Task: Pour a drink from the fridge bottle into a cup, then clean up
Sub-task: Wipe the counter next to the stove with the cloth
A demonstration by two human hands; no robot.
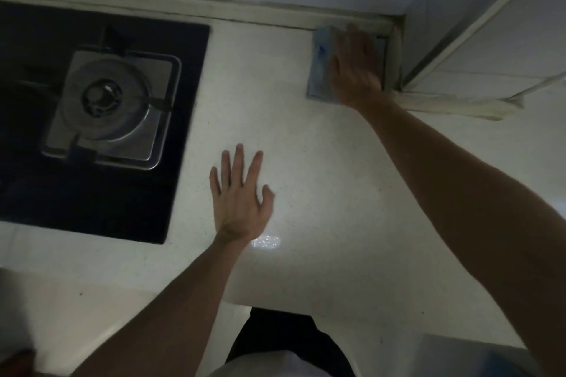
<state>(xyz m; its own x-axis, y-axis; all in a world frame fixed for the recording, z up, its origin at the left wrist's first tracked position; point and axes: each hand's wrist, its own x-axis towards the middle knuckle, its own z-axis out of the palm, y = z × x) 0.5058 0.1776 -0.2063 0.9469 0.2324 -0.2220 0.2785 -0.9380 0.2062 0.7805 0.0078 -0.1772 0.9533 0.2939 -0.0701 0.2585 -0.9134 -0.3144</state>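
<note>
A folded blue-grey cloth (320,67) lies flat on the white countertop (321,193) in the far right corner, against the wall. My right hand (356,66) lies flat on top of the cloth with its fingers straight, pointing at the wall. My left hand (240,196) rests palm down on the bare countertop near the middle, fingers spread and straight. No bottle and no cup are in view.
A black glass gas hob (171,119) with a steel burner (111,104) fills the left side. A tiled wall column (490,24) stands at the right, with a peeling sealing strip (453,105) along its base. The counter's front edge runs close to my body.
</note>
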